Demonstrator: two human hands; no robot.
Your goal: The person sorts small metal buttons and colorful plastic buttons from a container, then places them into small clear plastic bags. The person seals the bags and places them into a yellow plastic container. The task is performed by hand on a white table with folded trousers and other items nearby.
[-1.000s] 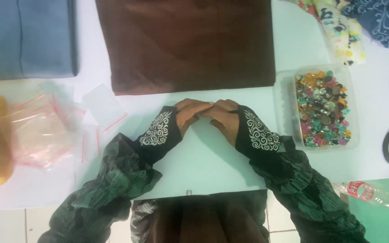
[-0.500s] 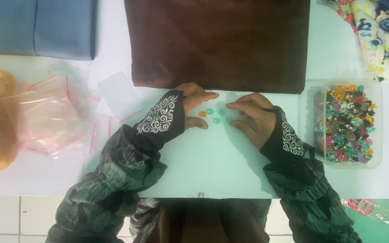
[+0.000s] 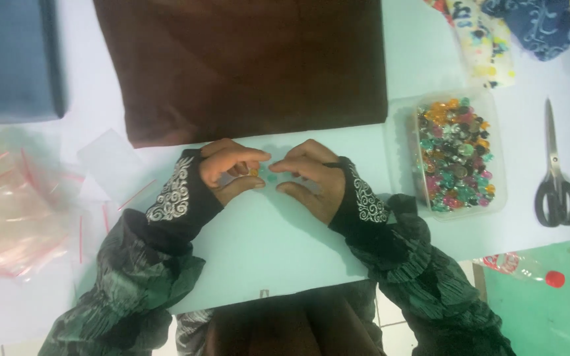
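Both hands have drawn back together since half a second ago, when they lay spread with loose beads showing between them; now the fingertips nearly meet. Left hand (image 3: 231,170): fingers curled in narrow, thumb and forefinger closed around a small orange bead (image 3: 253,172). Right hand (image 3: 311,177): fingers bent inward in a narrow pinch; whether it actually holds a bead cannot be told. A small teal bead (image 3: 272,177) lies on the table in the gap between the two hands, just beside both sets of fingertips. Each wrist wears a dark cuff with white scroll embroidery, and above that a dark green patterned sleeve.

Work surface: pale blue-white table (image 3: 252,244). Just beyond the hands lies a brown cloth (image 3: 252,66), flat, its near edge almost touching the knuckles. To the right of the right hand stands a clear plastic box (image 3: 455,155) filled with mixed coloured beads, near the wrist but apart from it. Further right, black-handled scissors (image 3: 555,175) lie closed, blades pointing away. At the lower right edge, a plastic bottle with red cap (image 3: 526,267) lies on its side. To the left, clear bags with red strips (image 3: 14,211) are piled loosely. Folded blue cloth (image 3: 11,59) sits at top left; printed fabric (image 3: 496,33) at top right.
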